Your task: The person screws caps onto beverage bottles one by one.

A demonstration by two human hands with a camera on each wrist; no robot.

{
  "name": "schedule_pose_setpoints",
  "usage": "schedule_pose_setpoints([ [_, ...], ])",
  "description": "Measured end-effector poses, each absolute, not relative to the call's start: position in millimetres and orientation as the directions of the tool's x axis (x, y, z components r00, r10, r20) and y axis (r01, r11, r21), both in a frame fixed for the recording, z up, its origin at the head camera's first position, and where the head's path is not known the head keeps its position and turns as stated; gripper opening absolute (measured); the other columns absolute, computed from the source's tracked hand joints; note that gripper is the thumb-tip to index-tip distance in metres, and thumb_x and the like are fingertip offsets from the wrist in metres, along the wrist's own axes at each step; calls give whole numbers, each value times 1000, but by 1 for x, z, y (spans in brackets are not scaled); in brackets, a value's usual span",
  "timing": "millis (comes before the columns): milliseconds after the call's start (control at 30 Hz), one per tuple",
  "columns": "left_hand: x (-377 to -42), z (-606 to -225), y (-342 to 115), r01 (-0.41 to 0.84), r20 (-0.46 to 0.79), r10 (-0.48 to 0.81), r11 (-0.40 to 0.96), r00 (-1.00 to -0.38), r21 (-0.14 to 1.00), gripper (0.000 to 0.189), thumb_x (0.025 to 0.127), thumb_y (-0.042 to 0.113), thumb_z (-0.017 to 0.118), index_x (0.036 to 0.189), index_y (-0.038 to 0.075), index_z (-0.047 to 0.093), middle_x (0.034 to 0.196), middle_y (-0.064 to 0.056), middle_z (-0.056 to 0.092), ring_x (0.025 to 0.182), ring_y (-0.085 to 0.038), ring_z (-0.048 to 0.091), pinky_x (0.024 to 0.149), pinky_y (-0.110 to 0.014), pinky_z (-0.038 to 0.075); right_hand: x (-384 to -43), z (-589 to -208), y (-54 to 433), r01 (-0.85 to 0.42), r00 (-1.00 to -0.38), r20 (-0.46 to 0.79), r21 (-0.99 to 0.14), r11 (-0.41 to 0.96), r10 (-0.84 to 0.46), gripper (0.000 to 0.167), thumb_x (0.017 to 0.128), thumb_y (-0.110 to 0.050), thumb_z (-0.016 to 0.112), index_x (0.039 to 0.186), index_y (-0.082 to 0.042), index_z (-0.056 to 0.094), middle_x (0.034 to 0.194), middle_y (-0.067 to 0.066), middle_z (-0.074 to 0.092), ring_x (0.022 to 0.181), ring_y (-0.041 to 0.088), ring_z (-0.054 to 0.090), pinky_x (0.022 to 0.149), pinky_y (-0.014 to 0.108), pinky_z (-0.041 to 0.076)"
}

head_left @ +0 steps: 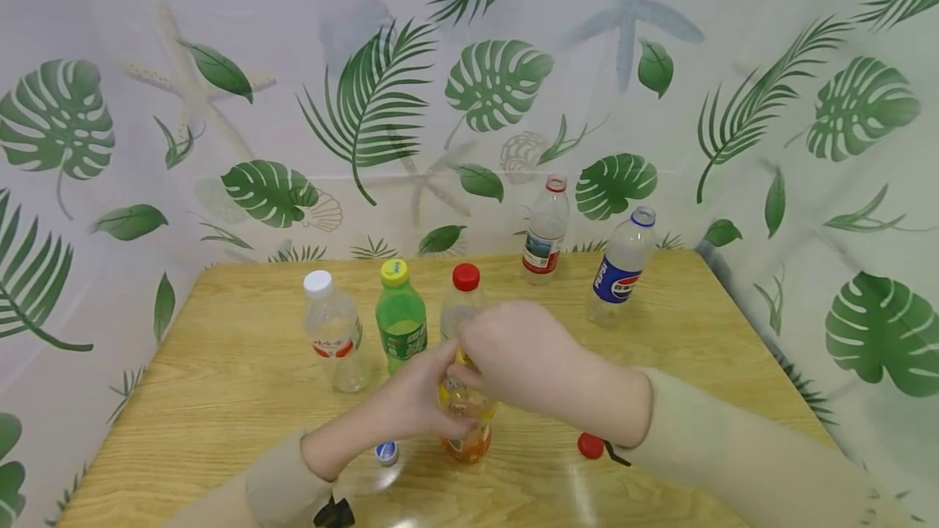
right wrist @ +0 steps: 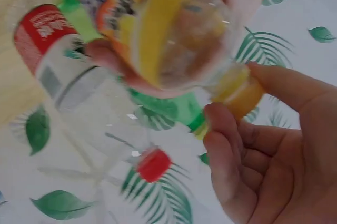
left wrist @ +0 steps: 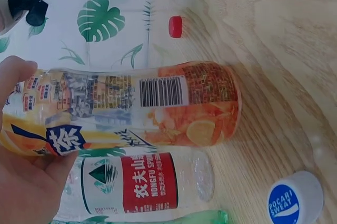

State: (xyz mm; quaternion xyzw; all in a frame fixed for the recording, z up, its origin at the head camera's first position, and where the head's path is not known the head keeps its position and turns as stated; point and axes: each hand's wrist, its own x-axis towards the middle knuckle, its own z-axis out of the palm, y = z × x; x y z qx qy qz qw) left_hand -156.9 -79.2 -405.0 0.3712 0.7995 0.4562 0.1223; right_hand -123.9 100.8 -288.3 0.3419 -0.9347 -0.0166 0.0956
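Note:
My left hand [head_left: 411, 398] grips a clear tea bottle [left wrist: 174, 103] with a yellow and orange printed label. The bottle stands near the front middle of the table. Above it, my right hand [head_left: 524, 349] covers the bottle's top in the head view. In the right wrist view, thumb and fingers of that hand pinch the bottle's orange cap [right wrist: 245, 97], which sits at the neck. Right behind is a clear water bottle [right wrist: 84, 81] with a red and white label and a red cap [head_left: 465, 277].
A green bottle [head_left: 402, 324] with a yellow cap and a clear white-capped bottle [head_left: 333, 341] stand to the left. Two capless bottles, one red-labelled [head_left: 546, 235] and one Pepsi [head_left: 619, 271], stand back right. A blue-and-white cap [head_left: 386, 453] and a red cap [head_left: 590, 445] lie in front.

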Motion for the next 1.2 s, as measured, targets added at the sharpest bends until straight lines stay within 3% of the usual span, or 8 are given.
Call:
schedule_pose_setpoints([
  [67,-157,-406,-80,475,136,706,308,-695,824,93,78,9,90,158,17,44,149,-3,63,130,-22,64,109,-34,54,-128,-293,105,-646,-751,159,27,763,-641,38,89,-42,87,91,-16,60,62,-9,46,52,7,43,47,19,33],
  [233,-158,-407,-82,463,117,711,315,-693,829,91,80,13,90,157,17,43,144,-4,65,120,-20,66,101,-30,57,-132,-307,117,-672,-739,196,-148,726,-644,35,88,-40,88,103,-17,66,75,-9,62,59,6,52,53,17,42],
  [367,-158,-411,-83,431,121,717,267,-686,862,91,82,16,92,159,17,42,150,-7,62,131,-24,63,110,-35,53,-132,-319,126,-677,-736,234,-254,690,-636,41,87,-33,90,118,-12,74,100,-5,78,82,10,71,72,24,59],
  [500,-159,-417,-84,379,126,715,205,-687,902,86,83,16,93,156,16,47,150,-8,61,139,-27,59,117,-37,49,-130,-330,133,-648,-760,219,-323,690,-612,51,86,-34,90,128,-10,73,115,0,80,100,16,76,86,33,64],
  [700,-158,-421,-84,373,136,692,204,-709,905,85,82,15,93,155,14,50,145,-6,64,133,-28,63,112,-35,52,-124,-347,139,-622,-783,259,-349,701,-566,60,83,-40,92,131,-11,72,115,0,78,100,16,74,87,32,63],
  [1033,-152,-422,-85,406,137,665,269,-735,874,86,83,20,93,156,16,49,146,-2,66,136,-25,63,119,-50,48,-114,-379,140,-555,-831,354,-567,609,-428,56,81,-28,95,130,-12,72,124,1,76,109,16,73,92,34,64],
  [1200,-152,-422,-86,422,123,658,317,-743,849,83,87,22,90,157,15,47,145,-5,66,134,-27,65,115,-51,52,-112,-389,141,-554,-832,383,-595,582,-401,58,78,-21,97,130,-10,72,125,3,75,110,19,73,93,35,64],
])
